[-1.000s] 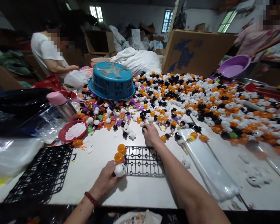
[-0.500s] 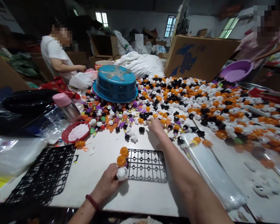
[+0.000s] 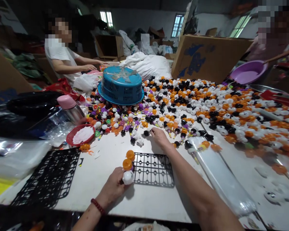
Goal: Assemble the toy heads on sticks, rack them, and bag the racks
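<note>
A black plastic grid tray (image 3: 154,170) lies on the white table. Two orange pumpkin-like toppers (image 3: 127,164) and a white round-headed topper (image 3: 128,177) stand along its left edge. My left hand (image 3: 115,183) is closed at that edge, fingers against the white topper; its fingertips are partly hidden. Above the tray's far edge, my right hand (image 3: 159,138) pinches a small black topper (image 3: 146,132) at the near side of the pile. A loose white topper (image 3: 140,141) lies just left of it.
Orange, black and white toppers (image 3: 197,96) heap across the back and right. A blue basket (image 3: 121,85) sits upside down among them. Stacked black grids (image 3: 45,175), a red basket (image 3: 69,138) and a flask (image 3: 71,109) stand left; clear bags (image 3: 225,179) lie right. Two people work beyond.
My right hand has drawn back slightly from the pile and down to the black topper, which it now touches. My left hand stays at the grid. The person at left has stretched their arms forward.
</note>
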A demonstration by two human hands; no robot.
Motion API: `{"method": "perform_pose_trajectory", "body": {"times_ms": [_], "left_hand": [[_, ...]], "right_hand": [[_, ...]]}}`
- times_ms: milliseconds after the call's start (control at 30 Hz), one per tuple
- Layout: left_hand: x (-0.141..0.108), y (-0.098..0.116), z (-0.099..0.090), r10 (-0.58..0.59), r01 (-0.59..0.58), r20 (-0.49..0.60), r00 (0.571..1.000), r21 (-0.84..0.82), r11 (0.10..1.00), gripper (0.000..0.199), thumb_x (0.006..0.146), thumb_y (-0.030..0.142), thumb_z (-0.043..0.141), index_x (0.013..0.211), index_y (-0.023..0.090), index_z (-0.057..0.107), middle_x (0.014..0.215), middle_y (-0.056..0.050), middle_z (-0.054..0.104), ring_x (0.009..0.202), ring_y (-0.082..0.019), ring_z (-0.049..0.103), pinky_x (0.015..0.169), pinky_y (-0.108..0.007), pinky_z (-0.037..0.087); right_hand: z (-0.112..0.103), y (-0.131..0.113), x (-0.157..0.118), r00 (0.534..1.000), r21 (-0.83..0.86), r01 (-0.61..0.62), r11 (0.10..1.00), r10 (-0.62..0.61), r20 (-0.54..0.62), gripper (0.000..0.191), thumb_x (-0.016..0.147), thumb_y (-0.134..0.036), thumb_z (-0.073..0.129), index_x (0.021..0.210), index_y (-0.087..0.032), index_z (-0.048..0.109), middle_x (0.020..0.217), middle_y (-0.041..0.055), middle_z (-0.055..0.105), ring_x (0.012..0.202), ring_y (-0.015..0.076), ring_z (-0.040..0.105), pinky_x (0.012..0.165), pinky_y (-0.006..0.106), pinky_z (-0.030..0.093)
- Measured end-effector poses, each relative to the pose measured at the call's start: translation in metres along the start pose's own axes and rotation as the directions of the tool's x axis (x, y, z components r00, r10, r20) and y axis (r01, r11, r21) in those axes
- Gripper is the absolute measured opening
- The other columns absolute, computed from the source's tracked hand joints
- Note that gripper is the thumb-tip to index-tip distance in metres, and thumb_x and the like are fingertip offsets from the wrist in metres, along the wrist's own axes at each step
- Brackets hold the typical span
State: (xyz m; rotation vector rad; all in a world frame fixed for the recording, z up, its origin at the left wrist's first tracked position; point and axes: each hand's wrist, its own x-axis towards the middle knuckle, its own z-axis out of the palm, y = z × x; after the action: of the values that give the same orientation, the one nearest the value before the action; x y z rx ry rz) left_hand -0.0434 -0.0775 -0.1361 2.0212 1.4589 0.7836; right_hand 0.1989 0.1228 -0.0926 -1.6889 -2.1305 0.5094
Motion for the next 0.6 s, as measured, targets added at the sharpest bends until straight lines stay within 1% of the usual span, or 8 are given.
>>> {"method": "perform_pose_trajectory", "body": {"times_ms": [67,133,167,267,333,400,467,600], "left_hand": [[0.0,-0.001,0.001,0.006,-0.006,-0.006,1.0,-0.008,1.0,0.009,0.081,0.03,0.066,0.082,0.02,0.067,0.088,-0.004,0.068,0.084,-0.019,0.061,0.078,-0.031,0.05],[0.0,-0.001,0.001,0.011,-0.011,-0.019,1.0,-0.01,1.0,0.009,0.081,0.029,0.067,0.081,0.02,0.067,0.086,-0.003,0.068,0.083,-0.019,0.061,0.077,-0.03,0.05],[0.0,0.0,0.001,0.013,-0.013,-0.024,1.0,-0.008,1.0,0.01,0.08,0.029,0.067,0.08,0.02,0.066,0.085,-0.003,0.068,0.081,-0.018,0.06,0.077,-0.03,0.049],[0.0,0.005,-0.001,0.014,-0.014,-0.021,1.0,-0.014,1.0,0.012,0.08,0.031,0.068,0.076,0.019,0.065,0.084,-0.003,0.067,0.08,-0.018,0.059,0.076,-0.029,0.048],[0.002,0.006,-0.001,-0.007,0.007,-0.006,1.0,-0.018,1.0,0.015,0.081,0.033,0.067,0.076,0.019,0.066,0.085,-0.003,0.068,0.081,-0.018,0.059,0.076,-0.03,0.048],[0.002,0.006,-0.001,-0.037,0.037,0.002,0.999,-0.013,0.999,0.017,0.081,0.035,0.067,0.075,0.019,0.065,0.084,-0.003,0.068,0.081,-0.018,0.059,0.076,-0.03,0.048],[0.0,0.005,-0.002,-0.057,0.057,0.002,0.998,-0.007,0.998,0.019,0.081,0.037,0.066,0.074,0.019,0.065,0.082,-0.003,0.068,0.08,-0.019,0.059,0.075,-0.03,0.049],[-0.007,0.014,-0.008,-0.047,0.047,-0.036,0.998,-0.001,0.999,0.021,0.08,0.041,0.065,0.083,0.021,0.069,0.082,-0.003,0.069,0.076,-0.019,0.062,0.068,-0.029,0.052]], "right_hand": [[0.002,-0.005,-0.016,1.0,0.077,0.021,0.997,-0.022,0.014,0.022,0.095,-0.023,0.046,0.094,-0.019,0.067,0.092,0.0053,0.069,0.085,0.0174,0.059,0.078,0.027,0.041],[0.006,-0.011,-0.031,0.999,0.261,0.012,0.965,-0.021,0.033,0.019,0.092,-0.027,0.05,0.091,-0.019,0.066,0.088,0.0027,0.069,0.081,0.016,0.058,0.075,0.027,0.042],[0.009,-0.014,-0.039,0.999,0.39,-0.006,0.921,-0.013,0.045,0.016,0.089,-0.029,0.054,0.09,-0.018,0.066,0.086,0.0019,0.068,0.079,0.0157,0.058,0.074,0.027,0.043],[0.021,-0.026,-0.056,0.995,0.719,-0.077,0.691,0.004,0.103,0.023,0.077,-0.035,0.067,0.091,-0.017,0.065,0.084,0.0008,0.068,0.077,0.0154,0.059,0.075,0.028,0.046],[0.032,-0.033,-0.064,0.987,0.811,-0.125,0.571,-0.008,0.158,0.028,0.074,-0.036,0.069,0.093,-0.016,0.067,0.086,0.0011,0.069,0.08,0.0156,0.061,0.079,0.03,0.047],[0.043,-0.037,-0.067,0.979,0.839,-0.157,0.521,-0.028,0.201,0.028,0.074,-0.037,0.069,0.094,-0.017,0.068,0.088,0.0012,0.07,0.083,0.0161,0.062,0.082,0.031,0.048],[0.054,-0.04,-0.067,0.977,0.826,-0.155,0.543,-0.038,0.208,0.025,0.075,-0.036,0.068,0.093,-0.018,0.069,0.087,0.0003,0.07,0.084,0.0167,0.062,0.083,0.032,0.049],[0.061,-0.053,-0.07,0.986,0.672,-0.088,0.735,-0.031,0.163,0.016,0.078,-0.024,0.061,0.091,-0.019,0.069,0.092,0.0023,0.072,0.091,0.0204,0.064,0.084,0.033,0.05]]}}
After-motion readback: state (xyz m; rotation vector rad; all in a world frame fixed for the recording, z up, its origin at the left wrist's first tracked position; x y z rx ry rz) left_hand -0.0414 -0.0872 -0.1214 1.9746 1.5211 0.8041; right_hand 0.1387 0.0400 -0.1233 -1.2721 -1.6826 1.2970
